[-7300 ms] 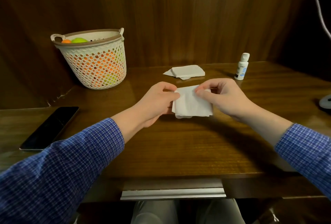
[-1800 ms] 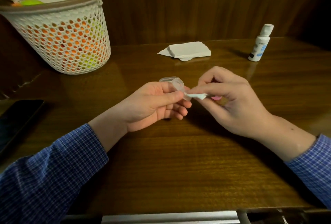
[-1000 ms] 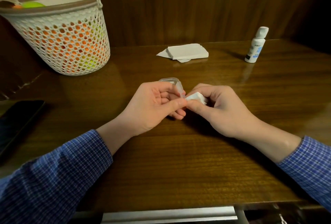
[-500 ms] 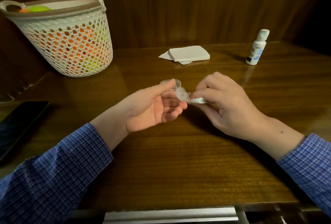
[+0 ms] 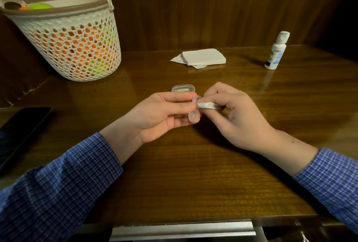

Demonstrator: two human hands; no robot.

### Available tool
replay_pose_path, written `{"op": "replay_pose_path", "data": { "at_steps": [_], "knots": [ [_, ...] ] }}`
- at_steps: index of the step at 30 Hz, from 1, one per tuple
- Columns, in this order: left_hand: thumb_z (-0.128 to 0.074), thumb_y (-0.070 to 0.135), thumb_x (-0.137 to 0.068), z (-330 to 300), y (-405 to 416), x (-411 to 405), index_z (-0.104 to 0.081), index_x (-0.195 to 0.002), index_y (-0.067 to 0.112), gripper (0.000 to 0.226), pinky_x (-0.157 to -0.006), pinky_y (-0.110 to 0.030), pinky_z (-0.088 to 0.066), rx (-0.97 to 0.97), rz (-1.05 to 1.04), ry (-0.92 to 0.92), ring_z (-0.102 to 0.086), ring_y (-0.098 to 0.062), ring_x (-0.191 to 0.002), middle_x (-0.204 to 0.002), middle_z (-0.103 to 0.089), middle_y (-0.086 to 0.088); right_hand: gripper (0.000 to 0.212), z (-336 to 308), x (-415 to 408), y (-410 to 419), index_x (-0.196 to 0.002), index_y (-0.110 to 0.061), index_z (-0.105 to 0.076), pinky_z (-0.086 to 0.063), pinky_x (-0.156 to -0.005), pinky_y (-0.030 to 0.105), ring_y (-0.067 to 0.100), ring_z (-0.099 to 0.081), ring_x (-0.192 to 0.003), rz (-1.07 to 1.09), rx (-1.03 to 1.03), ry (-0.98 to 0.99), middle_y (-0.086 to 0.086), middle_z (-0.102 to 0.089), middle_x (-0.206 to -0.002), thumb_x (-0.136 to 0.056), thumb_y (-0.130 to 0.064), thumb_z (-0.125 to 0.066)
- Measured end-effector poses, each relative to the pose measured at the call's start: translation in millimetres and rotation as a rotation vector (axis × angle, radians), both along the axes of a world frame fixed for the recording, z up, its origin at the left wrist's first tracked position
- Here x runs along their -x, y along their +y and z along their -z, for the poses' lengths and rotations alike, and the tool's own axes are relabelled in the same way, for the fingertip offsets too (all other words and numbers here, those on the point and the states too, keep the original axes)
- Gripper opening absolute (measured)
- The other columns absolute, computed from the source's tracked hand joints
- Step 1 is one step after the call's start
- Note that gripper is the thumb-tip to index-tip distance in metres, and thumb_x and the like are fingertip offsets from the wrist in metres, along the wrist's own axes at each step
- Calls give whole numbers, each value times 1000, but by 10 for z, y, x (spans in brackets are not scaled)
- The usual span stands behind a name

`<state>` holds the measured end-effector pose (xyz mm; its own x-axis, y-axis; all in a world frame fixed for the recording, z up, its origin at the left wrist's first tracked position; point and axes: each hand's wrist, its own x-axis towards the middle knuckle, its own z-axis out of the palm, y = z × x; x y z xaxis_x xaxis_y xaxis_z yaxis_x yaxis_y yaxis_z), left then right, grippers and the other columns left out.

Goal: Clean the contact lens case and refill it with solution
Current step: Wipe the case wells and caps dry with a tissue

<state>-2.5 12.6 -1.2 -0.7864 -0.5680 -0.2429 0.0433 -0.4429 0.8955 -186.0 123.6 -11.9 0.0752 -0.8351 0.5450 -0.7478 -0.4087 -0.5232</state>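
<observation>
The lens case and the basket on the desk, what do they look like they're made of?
The lens case, gripped in the left hand, looks like clear, slightly frosted plastic: skin shows through it and its rims catch the light. The basket looks like matte white moulded plastic with a taupe rim: its holes are regular, and orange and green contents show through.

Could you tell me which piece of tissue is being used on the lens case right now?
The twisted tissue pinched in the right hand, its tip at the clear lens case held by the left hand. The folded tissue stack lies untouched farther back.
</observation>
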Motion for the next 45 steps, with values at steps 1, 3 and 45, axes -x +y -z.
{"op": "replay_pose_path", "data": {
  "at_steps": [1,3,45],
  "knots": [
    [-75,0,-75,2,5,8,-82,-103,7,30,-75,-33,-64,16,-28,13,-78,-23,-91,-107,-78,-15,17,-6,-16,5,-111,-21,-77,-49,-75,17,12,-62,-93,-2,-34,-77,-6,-66,-98,-97,-16,-66],
    [-76,1,-73,6,18,17,-83,-101,9,30,-74,-31,-63,66,-70,31,-78,-23,-96,-112,-78,-14,16,-26,-33,14,-108,-23,-78,-49,-79,16,12,-64,-94,-3,-121,-210,-10,-69,-98,-99,-18,-65],
    [-68,15,-85,81,13,38,-72,-124,0,42,-87,-31,-61,129,-20,88,-71,-16,-99,-120,-71,-17,18,-79,-39,-14,-107,-14,-80,-54,-96,36,19,-68,-102,-90,-235,-525,0,-75,-103,-99,-14,-64]
  ]
}}
